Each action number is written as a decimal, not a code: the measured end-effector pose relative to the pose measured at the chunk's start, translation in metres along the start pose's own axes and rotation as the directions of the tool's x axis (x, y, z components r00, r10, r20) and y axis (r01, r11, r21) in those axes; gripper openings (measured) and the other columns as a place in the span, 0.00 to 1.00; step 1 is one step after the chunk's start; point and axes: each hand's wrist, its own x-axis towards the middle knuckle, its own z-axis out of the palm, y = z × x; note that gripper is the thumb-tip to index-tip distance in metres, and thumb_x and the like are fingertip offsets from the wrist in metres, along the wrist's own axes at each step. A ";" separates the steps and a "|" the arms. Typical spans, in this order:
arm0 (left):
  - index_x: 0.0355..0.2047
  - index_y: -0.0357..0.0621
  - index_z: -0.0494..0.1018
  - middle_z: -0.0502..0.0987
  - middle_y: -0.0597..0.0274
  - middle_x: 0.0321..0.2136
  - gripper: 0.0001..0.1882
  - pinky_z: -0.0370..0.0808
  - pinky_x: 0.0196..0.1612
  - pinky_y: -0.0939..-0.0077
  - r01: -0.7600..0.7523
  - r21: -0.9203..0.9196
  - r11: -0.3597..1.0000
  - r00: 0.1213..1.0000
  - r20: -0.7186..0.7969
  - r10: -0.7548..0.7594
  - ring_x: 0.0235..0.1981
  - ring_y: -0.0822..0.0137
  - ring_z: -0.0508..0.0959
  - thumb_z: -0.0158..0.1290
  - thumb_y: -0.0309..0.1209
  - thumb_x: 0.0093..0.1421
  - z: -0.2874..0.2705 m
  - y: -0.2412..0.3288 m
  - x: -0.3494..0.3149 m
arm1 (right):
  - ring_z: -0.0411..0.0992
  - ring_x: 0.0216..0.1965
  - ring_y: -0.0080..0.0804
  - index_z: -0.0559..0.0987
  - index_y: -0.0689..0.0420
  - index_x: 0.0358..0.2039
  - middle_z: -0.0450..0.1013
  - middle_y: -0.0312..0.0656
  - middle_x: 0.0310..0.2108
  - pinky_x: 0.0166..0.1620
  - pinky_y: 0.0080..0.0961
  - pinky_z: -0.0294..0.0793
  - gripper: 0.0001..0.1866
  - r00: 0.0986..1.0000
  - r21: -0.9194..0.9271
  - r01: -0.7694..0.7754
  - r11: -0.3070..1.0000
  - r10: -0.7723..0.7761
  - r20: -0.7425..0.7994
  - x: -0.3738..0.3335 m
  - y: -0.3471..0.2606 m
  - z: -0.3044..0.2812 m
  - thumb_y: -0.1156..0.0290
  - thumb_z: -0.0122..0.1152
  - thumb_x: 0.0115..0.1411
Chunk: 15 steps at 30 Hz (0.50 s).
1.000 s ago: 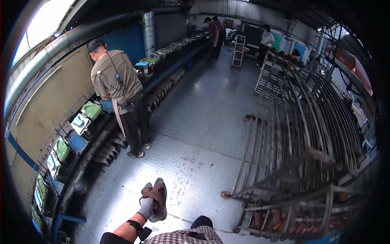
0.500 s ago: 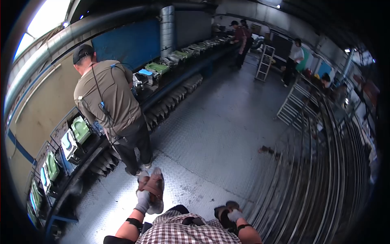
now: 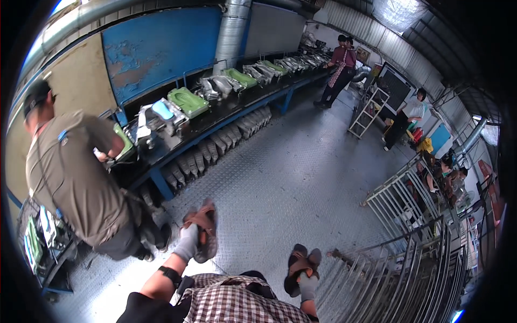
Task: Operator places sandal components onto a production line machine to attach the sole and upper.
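My left hand (image 3: 187, 242), in a light grey glove, grips brown strappy sandals (image 3: 207, 229) and holds them out over the floor. My right hand (image 3: 308, 287), gloved the same way, is closed on another set of brown sandals (image 3: 297, 265), whose two rounded ends point forward. The straps and soles cover part of the fingers on both hands. Between my arms hangs a brown-and-white checked garment (image 3: 242, 304). Neither hand touches the bench or the rack.
A person in a dark cap and brown shirt (image 3: 81, 177) leans over the long bench (image 3: 156, 156) on the left. Green moulds (image 3: 187, 101) and silver ones line it. Metal racks (image 3: 398, 264) stand at right, a small ladder (image 3: 369, 113) ahead. Other people work farther off.
My view has moved forward along the bench, so the person in brown is now nearer the left edge, arm bent over a green mould. My right hand's sandals show more fully.
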 end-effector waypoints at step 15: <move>0.55 0.39 0.72 0.80 0.58 0.45 0.20 0.77 0.46 0.65 0.025 -0.448 0.894 0.982 0.177 0.062 0.41 0.63 0.79 0.46 0.36 0.68 0.467 0.254 0.250 | 0.75 0.48 0.65 0.79 0.57 0.53 0.77 0.63 0.44 0.52 0.50 0.75 0.24 0.930 -0.385 0.356 0.851 -0.282 0.237 0.518 -0.270 0.155 0.60 0.61 0.58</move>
